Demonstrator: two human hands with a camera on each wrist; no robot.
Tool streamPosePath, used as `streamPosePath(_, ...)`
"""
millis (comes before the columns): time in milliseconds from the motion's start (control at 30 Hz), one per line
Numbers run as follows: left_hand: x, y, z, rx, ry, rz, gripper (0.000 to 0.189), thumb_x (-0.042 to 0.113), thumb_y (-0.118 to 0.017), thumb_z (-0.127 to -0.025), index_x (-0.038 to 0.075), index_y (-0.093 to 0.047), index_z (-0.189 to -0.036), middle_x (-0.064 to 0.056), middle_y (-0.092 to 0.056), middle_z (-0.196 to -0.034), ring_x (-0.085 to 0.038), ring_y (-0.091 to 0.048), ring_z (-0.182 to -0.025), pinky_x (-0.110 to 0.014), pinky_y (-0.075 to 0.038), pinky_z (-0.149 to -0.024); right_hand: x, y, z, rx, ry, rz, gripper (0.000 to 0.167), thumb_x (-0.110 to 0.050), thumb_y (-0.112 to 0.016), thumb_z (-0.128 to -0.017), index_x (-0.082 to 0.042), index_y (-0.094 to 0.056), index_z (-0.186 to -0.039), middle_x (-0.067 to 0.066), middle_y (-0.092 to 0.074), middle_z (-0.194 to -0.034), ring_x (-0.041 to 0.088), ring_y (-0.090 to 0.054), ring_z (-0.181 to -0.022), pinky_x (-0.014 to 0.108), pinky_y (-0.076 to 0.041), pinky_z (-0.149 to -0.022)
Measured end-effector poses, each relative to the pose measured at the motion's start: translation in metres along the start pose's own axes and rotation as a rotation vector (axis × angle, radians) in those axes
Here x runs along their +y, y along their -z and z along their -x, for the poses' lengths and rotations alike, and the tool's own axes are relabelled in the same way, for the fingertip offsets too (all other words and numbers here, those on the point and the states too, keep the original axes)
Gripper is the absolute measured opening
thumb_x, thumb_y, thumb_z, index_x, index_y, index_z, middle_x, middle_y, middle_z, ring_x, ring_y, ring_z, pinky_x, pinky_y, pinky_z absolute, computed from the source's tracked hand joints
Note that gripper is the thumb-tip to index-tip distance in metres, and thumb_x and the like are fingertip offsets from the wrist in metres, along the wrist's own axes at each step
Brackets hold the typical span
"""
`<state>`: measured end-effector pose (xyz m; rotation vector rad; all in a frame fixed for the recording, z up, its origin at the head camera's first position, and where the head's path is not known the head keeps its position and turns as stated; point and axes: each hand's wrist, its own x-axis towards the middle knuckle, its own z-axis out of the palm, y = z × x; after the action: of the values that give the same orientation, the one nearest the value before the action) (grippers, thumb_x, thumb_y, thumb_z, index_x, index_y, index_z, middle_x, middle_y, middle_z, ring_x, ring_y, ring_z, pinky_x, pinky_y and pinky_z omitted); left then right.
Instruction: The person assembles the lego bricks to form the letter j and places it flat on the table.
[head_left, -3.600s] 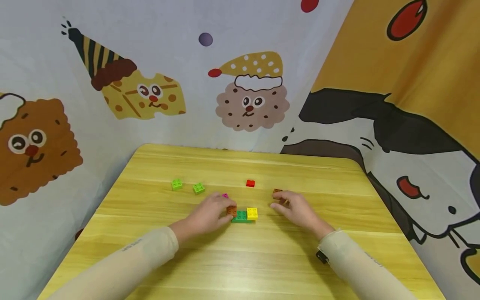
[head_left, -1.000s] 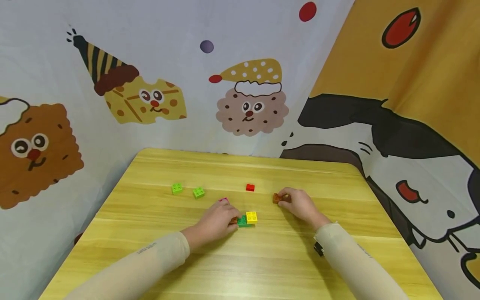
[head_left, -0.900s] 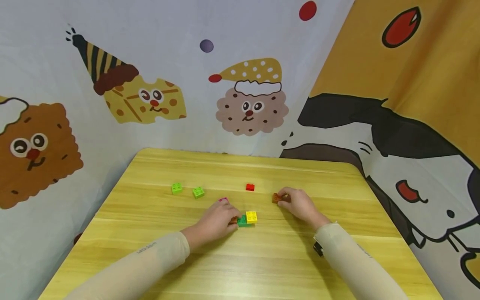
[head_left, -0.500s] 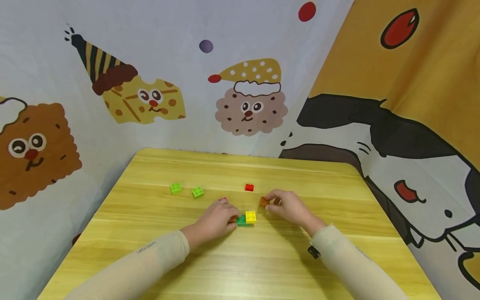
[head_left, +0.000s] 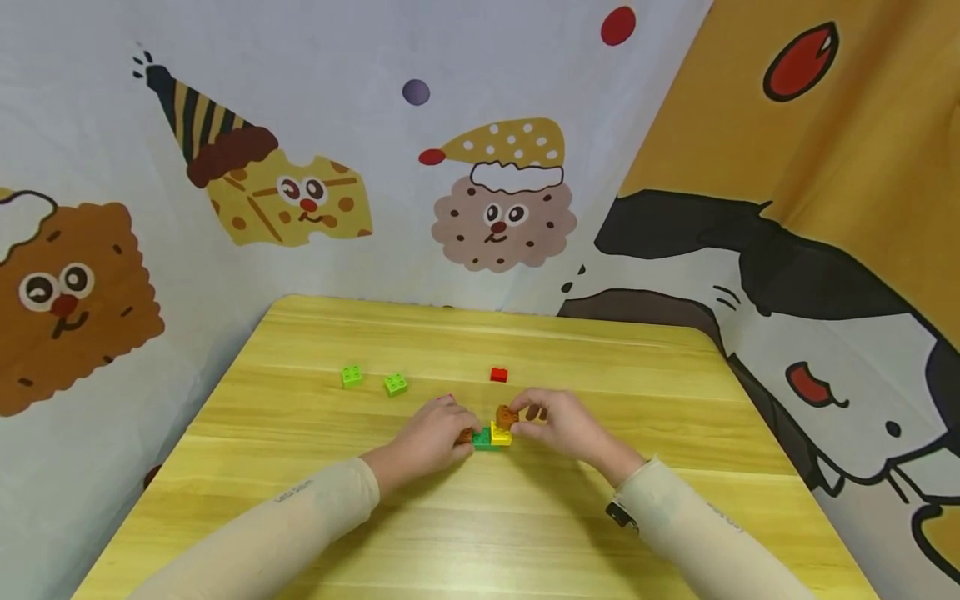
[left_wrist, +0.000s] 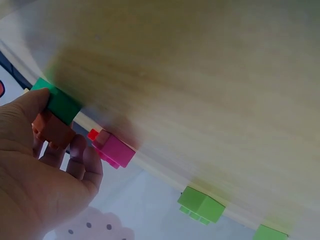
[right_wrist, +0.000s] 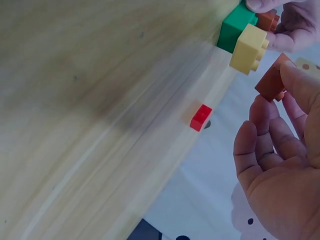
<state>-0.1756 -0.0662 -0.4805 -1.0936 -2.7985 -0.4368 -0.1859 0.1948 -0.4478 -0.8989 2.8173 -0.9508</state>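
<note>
A green toy building brick (head_left: 483, 439) lies near the table's middle, with a yellow brick (head_left: 498, 436) on its right end and a brown brick (left_wrist: 55, 130) on its left end. My left hand (head_left: 429, 437) grips that left end, thumb on the green side in the left wrist view. Between thumb and fingertips of my right hand (head_left: 561, 425) is a second brown brick (right_wrist: 273, 80). It hangs just above the yellow brick, with a gap between them in the right wrist view.
A pink brick (left_wrist: 116, 150) stands behind my left hand, mostly hidden in the head view. Farther back are a red brick (head_left: 498, 375) and two lime green bricks (head_left: 396, 384), (head_left: 352, 377) to the left. A printed cloth hangs behind the wooden table (head_left: 600, 342).
My right hand has picked up the second brown brick and carried it left, over the yellow brick. My left hand has kept its grip on the green brick's left end.
</note>
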Motion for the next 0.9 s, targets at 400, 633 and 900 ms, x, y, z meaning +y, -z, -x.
streamPosePath(400,-0.001,-0.004,0.000,-0.006,0.015,-0.007,0.021,0.030,-0.076,-0.087,0.022,-0.073,-0.107,0.010,-0.070,-0.103,-0.010,-0.053,-0.091,-0.034,-0.043,-0.091,0.000,-0.009,-0.001,-0.028,0.025,-0.025,0.035,-0.026,-0.079,-0.086,-0.015,-0.067,-0.118,-0.012,-0.067,-0.106,0.011,-0.062,-0.089,0.031,-0.054,-0.074)
streamPosePath(633,-0.004,-0.007,0.000,0.001,0.012,-0.010,0.019,0.029,-0.076,-0.087,0.023,-0.073,-0.105,0.010,-0.069,-0.102,-0.010,-0.056,-0.093,-0.035,-0.043,-0.093,0.002,-0.014,-0.001,-0.046,0.011,-0.138,0.047,-0.030,-0.077,-0.088,-0.006,-0.063,-0.126,0.000,-0.066,-0.119,0.020,-0.064,-0.101,0.038,-0.055,-0.083)
streamPosePath(900,-0.002,-0.005,0.000,0.003,0.018,-0.002,0.021,0.030,-0.076,-0.088,0.022,-0.073,-0.107,0.008,-0.070,-0.107,-0.012,-0.057,-0.097,-0.038,-0.042,-0.098,0.005,-0.021,-0.001,-0.118,-0.140,-0.431,0.047,-0.037,-0.070,-0.093,-0.012,-0.061,-0.132,0.006,-0.063,-0.127,0.023,-0.066,-0.104,0.036,-0.056,-0.082)
